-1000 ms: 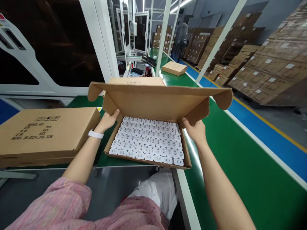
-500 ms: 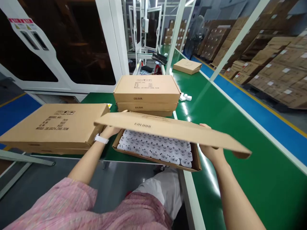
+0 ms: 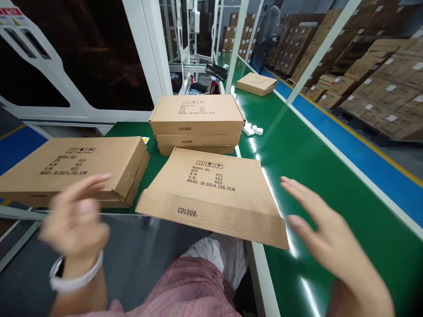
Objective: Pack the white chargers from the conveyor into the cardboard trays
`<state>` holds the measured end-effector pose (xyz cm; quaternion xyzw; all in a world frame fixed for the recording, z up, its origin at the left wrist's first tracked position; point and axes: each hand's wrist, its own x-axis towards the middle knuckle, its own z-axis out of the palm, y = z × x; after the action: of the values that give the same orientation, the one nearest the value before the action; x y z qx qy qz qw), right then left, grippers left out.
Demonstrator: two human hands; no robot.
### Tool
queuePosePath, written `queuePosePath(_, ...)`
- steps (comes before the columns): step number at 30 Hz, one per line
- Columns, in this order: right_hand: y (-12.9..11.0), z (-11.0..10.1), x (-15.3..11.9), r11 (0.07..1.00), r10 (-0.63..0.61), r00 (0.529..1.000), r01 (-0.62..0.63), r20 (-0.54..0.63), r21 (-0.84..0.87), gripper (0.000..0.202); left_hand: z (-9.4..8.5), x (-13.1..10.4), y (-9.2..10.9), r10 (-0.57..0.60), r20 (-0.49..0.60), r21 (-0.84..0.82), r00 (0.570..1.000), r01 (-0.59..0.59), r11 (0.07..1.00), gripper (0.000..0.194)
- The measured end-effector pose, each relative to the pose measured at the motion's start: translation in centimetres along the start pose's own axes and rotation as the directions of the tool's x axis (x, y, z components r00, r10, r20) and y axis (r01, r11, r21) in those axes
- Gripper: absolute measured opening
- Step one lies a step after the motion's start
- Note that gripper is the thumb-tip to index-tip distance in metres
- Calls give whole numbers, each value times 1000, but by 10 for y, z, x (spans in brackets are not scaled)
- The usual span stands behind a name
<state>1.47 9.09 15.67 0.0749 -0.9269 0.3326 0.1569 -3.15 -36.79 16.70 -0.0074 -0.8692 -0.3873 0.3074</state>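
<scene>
In front of me a cardboard box (image 3: 211, 189) has its printed lid down over the top. The lid's front flap, marked COLOUR, sticks out toward me over the table edge. What lies inside the box is now hidden. My left hand (image 3: 79, 220), with a white watch band at the wrist, is in the air left of the box, blurred, fingers partly stretched and holding nothing. To the right of the flap, my right hand (image 3: 330, 237) hovers with its fingers extended and thumb apart, close to the lid's corner but not gripping it.
Behind the box stands a stack of closed cartons (image 3: 196, 114). More flat cartons (image 3: 72, 167) lie at the left. Small white pieces (image 3: 253, 129) rest on the green table (image 3: 317, 185). Another carton (image 3: 257, 83) sits farther back, and a white machine frame (image 3: 155, 53) rises at left.
The lid has come down over the box and covers the rows of white pieces. Both hands have let go of it and moved apart toward me.
</scene>
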Motion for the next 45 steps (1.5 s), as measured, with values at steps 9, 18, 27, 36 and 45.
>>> queuePosePath(9,29,127,-57,982,178,977,-185,-118,-47,73,84,13,-26,49,512,134,858,-137,981,73)
queuePosePath(18,8,105,-63,986,131,952,-155,-277,-66,72,50,11,-36,-122,466,310,877,-32,950,64)
queuePosePath(27,35,122,-88,921,380,888,-391,-258,12,73,61,-13,-64,-263,437,317,860,126,940,69)
queuePosePath(36,37,124,-116,672,722,688,-672,-75,311,77,42,-34,-42,-280,603,-23,747,367,930,70)
queuePosePath(45,43,140,-121,732,675,656,-652,-338,196,82,44,-34,-71,-271,542,154,796,223,963,71)
